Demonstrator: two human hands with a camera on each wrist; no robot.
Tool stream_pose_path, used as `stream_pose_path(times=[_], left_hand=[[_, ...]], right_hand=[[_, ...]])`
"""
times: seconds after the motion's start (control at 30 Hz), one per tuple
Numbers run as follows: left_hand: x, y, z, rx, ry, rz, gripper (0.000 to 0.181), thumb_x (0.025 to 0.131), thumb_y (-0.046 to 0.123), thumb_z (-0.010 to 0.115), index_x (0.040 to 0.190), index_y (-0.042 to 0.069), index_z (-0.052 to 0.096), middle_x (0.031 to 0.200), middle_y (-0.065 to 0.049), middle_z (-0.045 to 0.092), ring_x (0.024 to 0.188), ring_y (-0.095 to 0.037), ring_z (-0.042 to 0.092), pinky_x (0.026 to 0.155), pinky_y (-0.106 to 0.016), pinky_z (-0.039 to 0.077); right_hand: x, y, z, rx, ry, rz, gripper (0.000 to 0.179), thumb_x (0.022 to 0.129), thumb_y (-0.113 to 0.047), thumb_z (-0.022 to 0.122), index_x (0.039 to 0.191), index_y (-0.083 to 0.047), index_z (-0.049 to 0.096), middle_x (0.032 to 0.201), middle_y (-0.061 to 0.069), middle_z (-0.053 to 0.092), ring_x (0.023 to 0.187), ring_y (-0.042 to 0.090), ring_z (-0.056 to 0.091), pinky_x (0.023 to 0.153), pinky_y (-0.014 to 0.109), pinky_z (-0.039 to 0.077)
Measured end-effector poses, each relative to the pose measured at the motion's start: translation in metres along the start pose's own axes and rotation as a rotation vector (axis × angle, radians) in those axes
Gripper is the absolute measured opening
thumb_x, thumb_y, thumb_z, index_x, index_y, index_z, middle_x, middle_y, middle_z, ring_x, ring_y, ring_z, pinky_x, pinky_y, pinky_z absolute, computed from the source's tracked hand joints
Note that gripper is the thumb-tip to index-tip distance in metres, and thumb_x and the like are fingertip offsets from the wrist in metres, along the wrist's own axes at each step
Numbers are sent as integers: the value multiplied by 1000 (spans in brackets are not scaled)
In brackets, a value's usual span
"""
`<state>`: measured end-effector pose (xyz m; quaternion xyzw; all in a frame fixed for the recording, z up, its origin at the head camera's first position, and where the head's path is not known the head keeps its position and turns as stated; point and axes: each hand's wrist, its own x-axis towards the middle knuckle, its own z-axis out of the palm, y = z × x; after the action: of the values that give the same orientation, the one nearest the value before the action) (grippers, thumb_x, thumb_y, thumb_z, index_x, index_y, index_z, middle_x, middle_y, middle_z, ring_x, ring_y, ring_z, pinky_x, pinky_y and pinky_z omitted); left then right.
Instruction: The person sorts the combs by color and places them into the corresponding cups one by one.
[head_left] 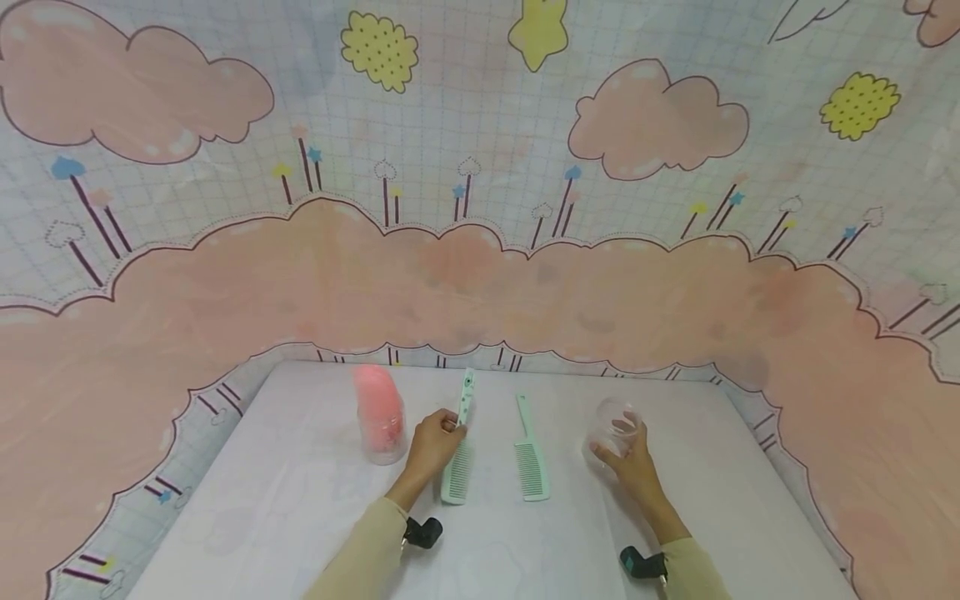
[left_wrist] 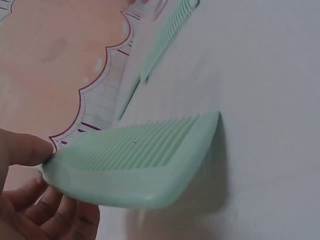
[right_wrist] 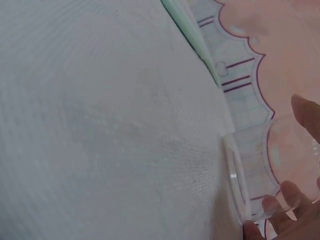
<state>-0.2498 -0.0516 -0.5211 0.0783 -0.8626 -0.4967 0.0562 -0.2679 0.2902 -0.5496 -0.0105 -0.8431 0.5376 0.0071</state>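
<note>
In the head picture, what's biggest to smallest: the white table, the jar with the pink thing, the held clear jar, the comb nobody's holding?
1. White table
2. Jar with the pink thing
3. Clear jar and loose comb: too close to rank; the comb looks longer, but the jar looks wider.

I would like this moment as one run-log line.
left hand: holds green comb | right hand: grips clear jar | second comb: on table | pink item: in clear container
</note>
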Motion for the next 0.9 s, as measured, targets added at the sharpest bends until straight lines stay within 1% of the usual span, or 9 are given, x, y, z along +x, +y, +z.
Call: stream_pose_path(times=[0.2,0.37,0.47,0.6,0.73,0.9], left_hand=[[-5,5,-5,-7,19,55,19,88,16,69,102,3,67,88,-6,67,73,-13,59,61,-25,48],[-8,13,-11,-13,29,85,18,89,16,69,102,4,67,91,-7,67,76,-15,61,65,-26,50],[-9,18,-13,-23,28,106,17,90,16,68,103,4,67,92,-7,68,78,-15,61,67,-27,51],[-10,24,-14,-47,21,128,18,90,16,68,103,3,67,92,-8,69,80,-15,63,70,-29,52],[-12,28,-14,-66,10,140,20,91,17,68,105,3,67,93,-7,69,80,-14,63,71,-28,52],[-11,38,-13,-79,2,209,18,91,16,68,105,4,67,92,-7,68,81,-14,62,72,-28,52]], right_hand=[[-2,0,-1,6,-1,-6,93,86,-28,75,152,-17,10,155,18,31,145,43,27,118,60,25],[-2,-2,1,4,3,-12,92,86,-28,75,152,-16,11,154,19,32,146,43,25,119,60,21],[-2,-3,1,-8,12,-26,92,86,-27,76,151,-12,12,153,20,33,145,43,26,119,61,19],[-1,-5,1,-14,31,-13,92,84,-24,77,151,-10,15,153,19,35,145,42,26,120,61,19],[0,-5,1,-5,31,18,91,84,-23,78,151,-11,16,156,17,32,147,41,23,120,60,19],[-1,-5,1,15,20,18,90,85,-22,77,151,-11,16,156,18,31,147,43,23,120,60,19]])
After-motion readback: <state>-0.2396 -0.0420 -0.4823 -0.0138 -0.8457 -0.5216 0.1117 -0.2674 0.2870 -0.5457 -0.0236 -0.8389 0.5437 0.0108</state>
